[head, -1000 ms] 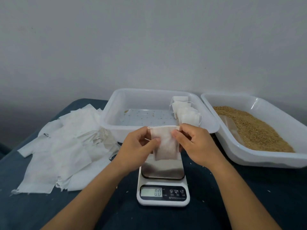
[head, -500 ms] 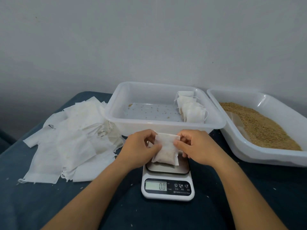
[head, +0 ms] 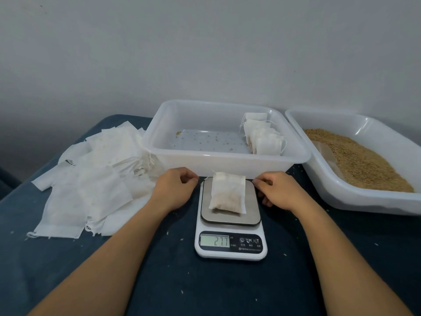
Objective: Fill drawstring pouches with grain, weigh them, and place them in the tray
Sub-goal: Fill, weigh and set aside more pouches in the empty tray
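Resting at frame centre, the filled pouch point(head: 228, 194) lies on the scale point(head: 230, 229); left hand point(head: 174, 191) and right hand point(head: 279, 191) flank it, loosely curled, holding nothing; empty pouches point(head: 91, 179) sprawl left, the tray point(head: 224, 160) stands behind.

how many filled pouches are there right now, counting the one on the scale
5: one filled pouch lies on the scale; four pouches stand in a row at the tray's right side. More may hide behind them.

Small hand-packing station, probably domestic: table under dark blue cloth point(head: 159, 281) against a bare grey-white wall point(head: 205, 46); digital kitchen scale point(head: 230, 224) at centre, plastic tubs point(head: 227, 165) far and right, loose pouch stock point(head: 95, 179) left.
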{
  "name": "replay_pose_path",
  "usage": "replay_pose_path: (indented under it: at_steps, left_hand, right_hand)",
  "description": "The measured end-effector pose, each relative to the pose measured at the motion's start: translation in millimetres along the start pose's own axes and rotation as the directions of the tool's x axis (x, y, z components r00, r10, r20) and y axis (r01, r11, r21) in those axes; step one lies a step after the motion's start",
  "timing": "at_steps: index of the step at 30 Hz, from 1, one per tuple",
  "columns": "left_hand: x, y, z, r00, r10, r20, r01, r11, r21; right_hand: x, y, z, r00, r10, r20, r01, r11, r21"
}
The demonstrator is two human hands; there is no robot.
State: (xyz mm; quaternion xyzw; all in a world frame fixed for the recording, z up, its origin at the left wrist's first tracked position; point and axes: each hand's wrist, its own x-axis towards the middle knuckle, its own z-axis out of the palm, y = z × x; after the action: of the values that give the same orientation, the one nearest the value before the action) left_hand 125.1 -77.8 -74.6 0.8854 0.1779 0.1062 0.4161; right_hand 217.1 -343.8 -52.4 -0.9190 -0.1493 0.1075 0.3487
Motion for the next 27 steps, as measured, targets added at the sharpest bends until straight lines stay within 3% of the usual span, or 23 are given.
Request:
replay_pose_path:
  at_steps: [7, 19, 24, 27]
  left_hand:
    - [2, -3, 4, 0.999, 0.04, -0.019, -0.039, 0.996, 0.082]
    - [0, -3, 4, 0.999, 0.05, -0.005, -0.049, 0.994, 0.099]
    - [-1, -1, 3, 0.999, 0.048, -0.001, -0.048, 0.994, 0.1]
    - [-2, -1, 3, 0.999, 0.039, 0.0, -0.039, 0.994, 0.103]
  right_hand:
    - [5, 8, 10, 0.996, 0.001, -0.091, 0.017, 0.979, 0.202]
    - [4, 6, 10, 0.996, -0.05, -0.076, 0.062, 0.985, 0.159]
    - [-1, -4, 5, 0.967, -0.163, -0.193, 0.192, 0.971, 0.143]
    - [-4, -14, 11, 0.959, -0.228, -0.166, 0.246, 0.964, 0.102]
